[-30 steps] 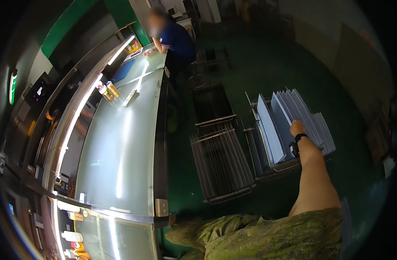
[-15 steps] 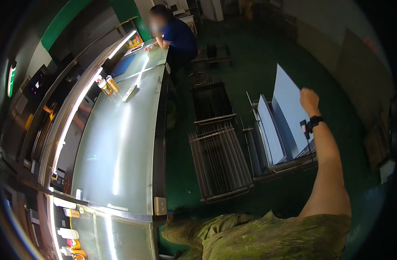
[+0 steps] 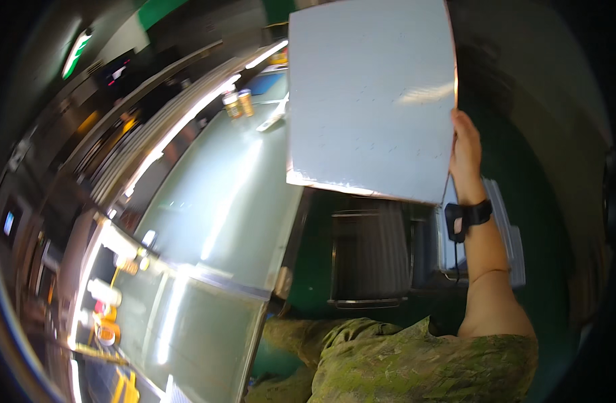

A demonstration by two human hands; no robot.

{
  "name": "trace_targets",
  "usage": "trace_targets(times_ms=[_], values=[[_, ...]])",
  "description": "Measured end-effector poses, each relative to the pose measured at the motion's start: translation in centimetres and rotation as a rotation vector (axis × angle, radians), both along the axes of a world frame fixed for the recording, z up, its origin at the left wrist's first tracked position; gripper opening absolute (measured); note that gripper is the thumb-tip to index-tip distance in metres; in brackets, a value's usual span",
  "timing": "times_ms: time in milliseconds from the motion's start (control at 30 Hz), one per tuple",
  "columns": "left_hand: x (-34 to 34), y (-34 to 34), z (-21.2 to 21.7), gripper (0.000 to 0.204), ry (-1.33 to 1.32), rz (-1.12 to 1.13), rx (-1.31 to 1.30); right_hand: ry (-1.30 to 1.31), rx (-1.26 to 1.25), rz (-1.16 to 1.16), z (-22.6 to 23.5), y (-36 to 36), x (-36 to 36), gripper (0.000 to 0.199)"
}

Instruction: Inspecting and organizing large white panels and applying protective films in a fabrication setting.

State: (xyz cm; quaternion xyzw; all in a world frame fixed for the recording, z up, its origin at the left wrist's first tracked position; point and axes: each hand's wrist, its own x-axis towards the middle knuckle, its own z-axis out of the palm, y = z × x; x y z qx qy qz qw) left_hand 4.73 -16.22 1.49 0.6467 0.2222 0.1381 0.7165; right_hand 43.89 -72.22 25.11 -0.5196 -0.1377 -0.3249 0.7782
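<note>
head view: the pale grey panel [image 3: 370, 101] is up now, raised high in front of the camera where half a second ago it was only just clear of the rack, so the lift out of the stack is done. it's a flat, thin rectangular sheet, matte, with a bright edge along the bottom. the right hand [image 3: 465, 156] pinches its right edge, fingers wrapped behind, a black wrist strap [image 3: 470, 215] below. the left hand is out of sight. under it, near right, the rack of sheets [image 3: 509, 235] and the wire rack [image 3: 368, 258] stand on green floor; left, the long steel counter [image 3: 214, 201] with far bottles [image 3: 238, 103].
</note>
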Motion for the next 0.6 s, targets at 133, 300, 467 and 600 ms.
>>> trace_targets(times_ms=[133,300,467,600], values=[[-10.7,-3.2,1.4,0.072,0.023,0.282,0.067,0.198,0.306,0.42,-4.2,14.0,0.5,0.015],[5.8,-13.5,6.1,0.077,-0.194,-0.002,-0.436,0.439,0.294,0.752,-10.6,27.8,-5.1,0.018],[7.1,-14.7,2.5,0.052,-0.2,0.495,-0.68,0.619,-0.094,0.863,-19.5,31.0,-12.3,0.018],[2.2,-13.3,0.2,0.04,-0.13,0.631,-0.737,0.747,-0.324,1.093,-24.6,29.5,-15.1,0.019]])
